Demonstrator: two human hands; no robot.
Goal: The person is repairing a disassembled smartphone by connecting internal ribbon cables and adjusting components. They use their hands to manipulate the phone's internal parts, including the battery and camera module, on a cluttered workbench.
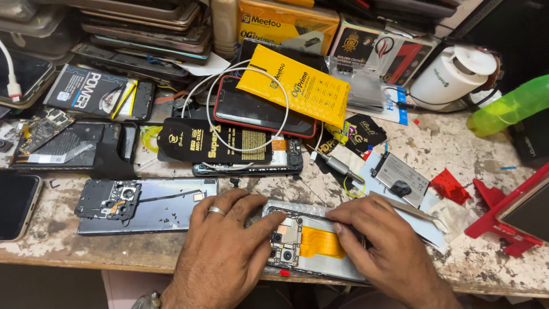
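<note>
Here, an opened phone (311, 243) lay at the near edge of the surface (457, 149), its long axis running left to right between both hands. The left hand (226, 252) pressed flat on its left end, fingers spread, gripping nothing. The right hand (389, 246) rested nearer the orange flex cable (320, 241), fingers narrowed; whether it pinched anything could not be told.

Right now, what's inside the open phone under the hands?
Inside the open phone you can see a circuit board with camera lenses and an orange flat cable. The left hand and right hand cover the rest.
</note>
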